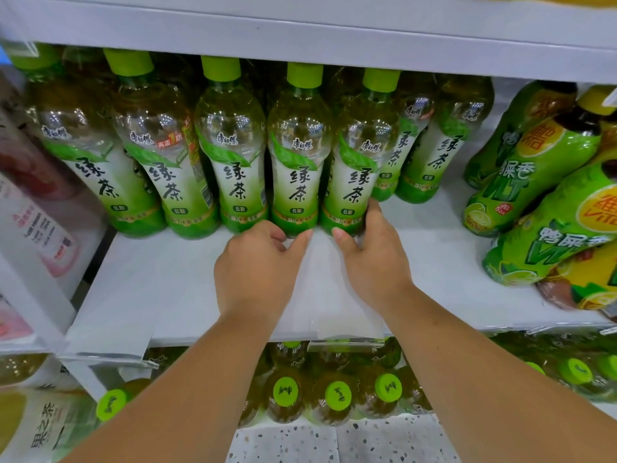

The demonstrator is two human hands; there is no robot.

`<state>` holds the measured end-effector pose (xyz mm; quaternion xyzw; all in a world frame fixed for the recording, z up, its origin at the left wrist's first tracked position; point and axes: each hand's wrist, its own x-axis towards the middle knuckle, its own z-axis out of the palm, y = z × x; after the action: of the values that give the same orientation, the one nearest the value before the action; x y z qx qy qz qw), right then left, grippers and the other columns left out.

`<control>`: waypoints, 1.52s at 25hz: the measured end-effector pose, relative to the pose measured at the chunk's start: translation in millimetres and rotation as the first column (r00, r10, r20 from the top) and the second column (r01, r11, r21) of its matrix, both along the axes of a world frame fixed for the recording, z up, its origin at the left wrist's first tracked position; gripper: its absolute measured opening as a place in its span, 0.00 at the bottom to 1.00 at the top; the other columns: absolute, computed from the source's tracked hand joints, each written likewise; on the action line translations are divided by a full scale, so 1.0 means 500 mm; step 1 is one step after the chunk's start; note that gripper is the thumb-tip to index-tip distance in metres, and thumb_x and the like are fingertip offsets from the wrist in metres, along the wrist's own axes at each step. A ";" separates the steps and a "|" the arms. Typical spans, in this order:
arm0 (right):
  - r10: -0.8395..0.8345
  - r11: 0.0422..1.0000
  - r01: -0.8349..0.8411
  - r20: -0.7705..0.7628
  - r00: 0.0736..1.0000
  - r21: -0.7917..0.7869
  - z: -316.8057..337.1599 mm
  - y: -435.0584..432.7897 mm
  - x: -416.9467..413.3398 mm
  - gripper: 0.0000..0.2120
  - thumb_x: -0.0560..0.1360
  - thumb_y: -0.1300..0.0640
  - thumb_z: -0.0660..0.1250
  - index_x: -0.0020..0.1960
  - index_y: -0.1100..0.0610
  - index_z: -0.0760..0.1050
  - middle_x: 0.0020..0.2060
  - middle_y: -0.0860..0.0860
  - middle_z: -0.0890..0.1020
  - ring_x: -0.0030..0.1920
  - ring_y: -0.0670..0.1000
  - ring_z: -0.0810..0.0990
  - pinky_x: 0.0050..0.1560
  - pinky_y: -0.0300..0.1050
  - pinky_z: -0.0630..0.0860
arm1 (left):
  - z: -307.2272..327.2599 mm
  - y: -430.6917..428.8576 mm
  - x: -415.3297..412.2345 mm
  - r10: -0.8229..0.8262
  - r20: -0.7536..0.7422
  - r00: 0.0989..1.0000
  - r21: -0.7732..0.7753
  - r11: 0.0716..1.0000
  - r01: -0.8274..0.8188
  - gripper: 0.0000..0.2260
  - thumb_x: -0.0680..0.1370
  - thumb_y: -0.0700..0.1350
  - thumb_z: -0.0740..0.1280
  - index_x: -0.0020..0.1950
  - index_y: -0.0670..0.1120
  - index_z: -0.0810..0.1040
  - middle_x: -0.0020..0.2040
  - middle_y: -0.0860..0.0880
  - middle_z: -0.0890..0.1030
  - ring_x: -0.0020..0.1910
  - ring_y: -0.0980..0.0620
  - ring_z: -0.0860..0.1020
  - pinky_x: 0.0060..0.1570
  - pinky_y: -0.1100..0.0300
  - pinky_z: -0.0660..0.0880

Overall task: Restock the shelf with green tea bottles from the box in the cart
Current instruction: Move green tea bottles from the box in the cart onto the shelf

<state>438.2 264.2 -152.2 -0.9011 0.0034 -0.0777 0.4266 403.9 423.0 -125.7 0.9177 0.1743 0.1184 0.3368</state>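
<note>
A row of green tea bottles [233, 168] with lime caps stands on the white shelf [160, 282], with more behind. My right hand [374, 262] grips the base of the front-row bottle furthest right [357, 168], fingers round its right side and thumb at its front. My left hand [253, 272] is at the base of the neighbouring bottle [298, 168], its fingers curled against the bottom front and its thumb reaching toward the bottle's lower right. Both bottles stand upright on the shelf. The cart and the box are out of view.
Green lemon-tea bottles [534, 168] lean in a pile at the shelf's right. Pink-labelled bottles [36, 215] fill the left bay. The upper shelf board [300, 38] hangs just above the caps. Green-capped bottles [338, 396] stand on the shelf below.
</note>
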 end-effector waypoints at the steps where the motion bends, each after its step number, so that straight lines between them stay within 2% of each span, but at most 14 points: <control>1: 0.000 1.000 0.000 -0.005 1.000 -0.002 0.002 0.000 -0.001 0.31 0.74 0.41 0.65 0.74 0.44 0.61 0.63 0.46 0.78 0.65 0.51 0.76 0.61 0.57 0.76 | 0.001 0.001 -0.001 -0.011 0.009 1.000 -0.007 1.000 0.011 0.18 0.74 0.68 0.66 0.47 0.54 0.80 0.38 0.58 0.80 0.43 0.53 0.79 0.43 0.54 0.78; 4: 0.012 1.000 -0.012 -0.023 1.000 0.024 0.005 -0.003 -0.002 0.32 0.74 0.43 0.66 0.75 0.44 0.60 0.66 0.45 0.77 0.67 0.49 0.75 0.64 0.55 0.75 | 0.001 0.004 -0.001 -0.011 0.019 1.000 -0.028 1.000 0.011 0.17 0.74 0.66 0.66 0.46 0.54 0.80 0.37 0.58 0.80 0.42 0.54 0.79 0.43 0.55 0.78; 8: -0.055 0.989 0.059 -0.029 0.998 0.138 0.026 -0.004 -0.016 0.28 0.77 0.48 0.70 0.73 0.50 0.65 0.63 0.44 0.75 0.62 0.45 0.75 0.64 0.44 0.72 | 0.000 0.014 -0.002 -0.052 0.009 0.999 -0.108 0.993 0.053 0.11 0.75 0.60 0.69 0.49 0.54 0.80 0.38 0.59 0.80 0.43 0.55 0.78 0.42 0.58 0.76; 10: -0.095 0.978 0.103 -0.052 0.994 0.181 0.040 0.003 -0.027 0.22 0.78 0.49 0.69 0.69 0.52 0.70 0.61 0.47 0.77 0.61 0.47 0.75 0.66 0.48 0.72 | -0.002 0.025 -0.007 -0.110 -0.010 0.994 -0.191 0.976 0.106 0.09 0.74 0.57 0.70 0.50 0.55 0.79 0.40 0.58 0.80 0.44 0.55 0.79 0.42 0.59 0.75; 13: -0.138 0.960 0.163 -0.121 0.983 0.228 0.060 0.018 -0.058 0.16 0.80 0.49 0.66 0.66 0.51 0.73 0.60 0.47 0.79 0.64 0.49 0.76 0.68 0.49 0.71 | 0.005 0.045 -0.009 -0.231 -0.056 0.971 -0.319 0.926 0.202 0.14 0.74 0.55 0.72 0.57 0.53 0.77 0.47 0.57 0.80 0.49 0.55 0.78 0.42 0.60 0.70; 17: -0.203 0.952 0.249 -0.241 0.949 0.179 0.094 0.019 -0.124 0.19 0.80 0.46 0.65 0.69 0.51 0.74 0.65 0.46 0.78 0.67 0.48 0.74 0.70 0.48 0.68 | 0.050 0.068 -0.034 -0.392 -0.157 0.907 -0.434 0.852 0.293 0.25 0.75 0.55 0.73 0.69 0.50 0.70 0.59 0.54 0.76 0.54 0.54 0.76 0.48 0.61 0.69; 19: -0.215 0.940 0.279 -0.295 0.931 0.196 0.113 0.022 -0.165 0.18 0.80 0.46 0.64 0.69 0.49 0.74 0.65 0.45 0.77 0.67 0.48 0.74 0.70 0.48 0.69 | 0.071 0.083 -0.061 -0.417 -0.189 0.889 -0.463 0.836 0.294 0.27 0.75 0.55 0.73 0.71 0.51 0.68 0.61 0.54 0.74 0.52 0.57 0.75 0.46 0.62 0.70; 22: -0.229 0.916 0.327 -0.364 0.903 0.234 0.153 0.029 -0.231 0.17 0.81 0.45 0.63 0.68 0.47 0.73 0.62 0.43 0.76 0.66 0.49 0.73 0.64 0.44 0.68 | 0.109 0.105 -0.107 -0.421 -0.253 0.871 -0.497 0.829 0.257 0.28 0.75 0.56 0.72 0.71 0.51 0.68 0.61 0.53 0.74 0.57 0.53 0.75 0.51 0.59 0.71; 27: -0.265 0.885 0.410 -0.488 0.832 0.218 0.231 0.036 -0.354 0.20 0.81 0.44 0.61 0.71 0.48 0.70 0.61 0.45 0.75 0.62 0.48 0.74 0.67 0.50 0.71 | 0.203 0.116 -0.191 -0.432 -0.323 0.842 -0.567 0.801 0.192 0.28 0.76 0.60 0.69 0.72 0.50 0.68 0.65 0.52 0.74 0.59 0.50 0.77 0.61 0.51 0.75; 29: -0.271 0.888 0.420 -0.527 0.805 0.185 0.263 0.037 -0.413 0.21 0.82 0.44 0.59 0.72 0.50 0.70 0.64 0.47 0.76 0.61 0.48 0.74 0.67 0.49 0.70 | 0.250 0.109 -0.237 -0.451 -0.346 0.823 -0.564 0.801 0.202 0.27 0.78 0.60 0.66 0.73 0.50 0.68 0.67 0.52 0.73 0.56 0.51 0.77 0.56 0.55 0.74; 31: -0.264 0.894 0.421 -0.579 0.772 0.153 0.300 0.035 -0.483 0.22 0.83 0.44 0.58 0.74 0.50 0.68 0.69 0.48 0.73 0.65 0.49 0.72 0.69 0.50 0.69 | 0.298 0.103 -0.290 -0.486 -0.392 0.781 -0.551 0.804 0.223 0.27 0.79 0.60 0.64 0.73 0.49 0.67 0.68 0.51 0.73 0.52 0.53 0.76 0.51 0.58 0.72; 34: -0.248 0.896 0.419 -0.622 0.743 0.144 0.364 0.033 -0.596 0.24 0.83 0.44 0.58 0.76 0.51 0.65 0.74 0.49 0.70 0.71 0.52 0.70 0.70 0.51 0.67 | 0.348 0.094 -0.377 -0.557 -0.437 0.706 -0.550 0.787 0.281 0.29 0.79 0.62 0.63 0.75 0.48 0.66 0.70 0.49 0.73 0.61 0.47 0.76 0.60 0.51 0.73; 38: -0.277 0.886 0.452 -0.668 0.691 0.100 0.444 0.021 -0.719 0.27 0.83 0.43 0.56 0.79 0.52 0.60 0.77 0.50 0.65 0.75 0.54 0.66 0.72 0.52 0.64 | 0.410 0.064 -0.493 -0.651 -0.417 0.635 -0.594 0.724 0.351 0.30 0.81 0.61 0.61 0.79 0.48 0.63 0.74 0.48 0.70 0.70 0.46 0.71 0.64 0.53 0.68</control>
<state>78.5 274.8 69.6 -0.7906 0.3379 0.1494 0.4883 157.2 455.2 79.5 0.8088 0.0232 -0.3249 0.4896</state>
